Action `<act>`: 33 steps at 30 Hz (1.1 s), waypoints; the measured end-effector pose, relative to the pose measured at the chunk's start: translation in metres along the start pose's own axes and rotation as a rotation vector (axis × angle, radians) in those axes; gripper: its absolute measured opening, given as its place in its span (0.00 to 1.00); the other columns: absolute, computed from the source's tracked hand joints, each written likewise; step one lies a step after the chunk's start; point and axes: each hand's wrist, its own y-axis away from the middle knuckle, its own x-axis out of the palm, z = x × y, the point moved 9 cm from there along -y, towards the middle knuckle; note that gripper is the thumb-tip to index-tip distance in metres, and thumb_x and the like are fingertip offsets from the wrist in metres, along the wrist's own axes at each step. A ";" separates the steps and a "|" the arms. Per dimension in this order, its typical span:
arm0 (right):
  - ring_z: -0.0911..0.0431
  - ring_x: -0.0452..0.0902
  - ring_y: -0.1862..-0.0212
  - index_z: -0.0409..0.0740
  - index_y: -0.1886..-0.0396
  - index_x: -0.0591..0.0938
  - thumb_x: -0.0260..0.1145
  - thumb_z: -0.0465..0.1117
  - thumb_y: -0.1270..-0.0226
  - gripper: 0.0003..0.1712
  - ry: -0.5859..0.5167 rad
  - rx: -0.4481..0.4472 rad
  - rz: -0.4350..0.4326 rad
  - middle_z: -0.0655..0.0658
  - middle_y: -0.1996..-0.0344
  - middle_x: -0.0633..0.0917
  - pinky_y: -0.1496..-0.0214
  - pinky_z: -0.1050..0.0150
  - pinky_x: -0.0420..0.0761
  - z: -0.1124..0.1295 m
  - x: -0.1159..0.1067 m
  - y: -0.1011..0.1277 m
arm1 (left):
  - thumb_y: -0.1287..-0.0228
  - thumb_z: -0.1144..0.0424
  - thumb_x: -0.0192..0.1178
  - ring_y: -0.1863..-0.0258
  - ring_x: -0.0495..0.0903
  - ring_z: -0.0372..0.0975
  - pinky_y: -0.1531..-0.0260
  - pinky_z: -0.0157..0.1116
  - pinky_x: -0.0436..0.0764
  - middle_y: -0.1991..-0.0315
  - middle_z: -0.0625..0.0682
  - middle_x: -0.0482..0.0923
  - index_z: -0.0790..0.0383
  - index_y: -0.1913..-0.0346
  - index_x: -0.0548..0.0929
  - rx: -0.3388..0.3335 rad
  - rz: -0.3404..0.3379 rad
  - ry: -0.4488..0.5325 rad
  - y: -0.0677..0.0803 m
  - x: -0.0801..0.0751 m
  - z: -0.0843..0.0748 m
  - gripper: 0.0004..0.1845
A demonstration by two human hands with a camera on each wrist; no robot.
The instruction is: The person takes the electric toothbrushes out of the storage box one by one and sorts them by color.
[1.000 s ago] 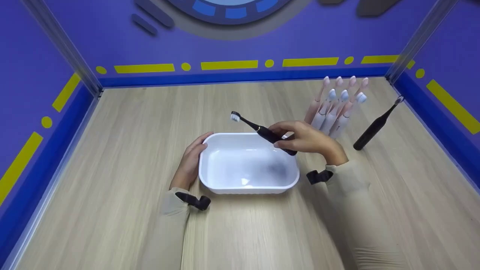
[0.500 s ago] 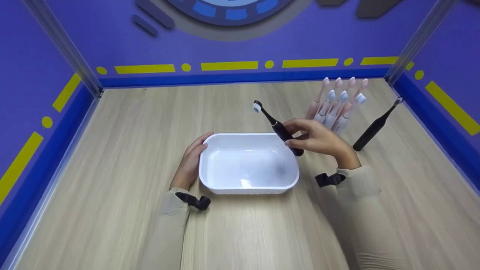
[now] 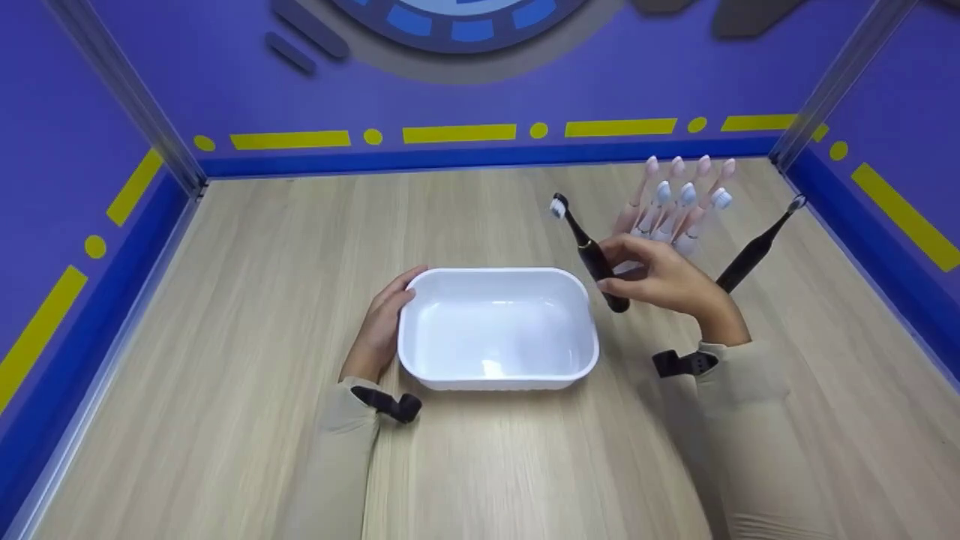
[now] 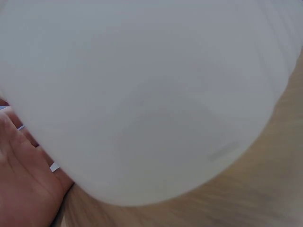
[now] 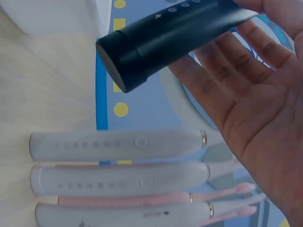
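Observation:
My right hand (image 3: 664, 281) pinches a black electric toothbrush (image 3: 595, 262) by its handle, between thumb and fingers. The brush tilts, its white-bristled head up and to the left, just beyond the right rim of a white basin (image 3: 495, 383). In the right wrist view the toothbrush's flat base (image 5: 113, 66) points down toward the table. My left hand (image 3: 381, 322) holds the basin's left side, thumb at the rim and fingers along the outer wall. In the left wrist view the basin's wall (image 4: 151, 104) hides most of those fingers. Nothing shows inside the basin.
Behind my right hand stand white electric toothbrushes (image 3: 688, 241), with several pink ones (image 3: 627, 217) at their back. Another black electric toothbrush (image 3: 742, 264) stands farther right, its lower end hidden by the hand. Blue panels (image 3: 480, 154) border the wooden table (image 3: 247, 300).
My right hand has carried the black toothbrush rightward, from over the basin to beyond its right rim, and the brush has turned more upright. The left hand and basin have stayed in place.

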 end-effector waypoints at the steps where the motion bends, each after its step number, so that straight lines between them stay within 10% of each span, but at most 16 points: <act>1: 0.65 0.79 0.54 0.37 0.48 0.79 0.71 0.33 0.43 0.21 0.000 0.009 -0.006 0.42 0.56 0.84 0.50 0.75 0.79 -0.001 -0.002 0.002 | 0.28 0.63 0.40 0.31 0.66 0.38 0.31 0.37 0.65 0.31 0.46 0.66 0.52 0.32 0.70 -0.002 0.002 -0.001 0.000 0.000 0.000 0.24; 33: 0.68 0.80 0.57 0.36 0.45 0.77 0.69 0.33 0.41 0.23 0.014 0.147 -0.188 0.62 0.58 0.82 0.68 0.73 0.81 -0.039 -0.068 0.059 | 0.28 0.63 0.39 0.31 0.65 0.40 0.30 0.39 0.64 0.31 0.48 0.66 0.54 0.31 0.69 0.006 0.008 0.007 0.000 -0.001 0.000 0.24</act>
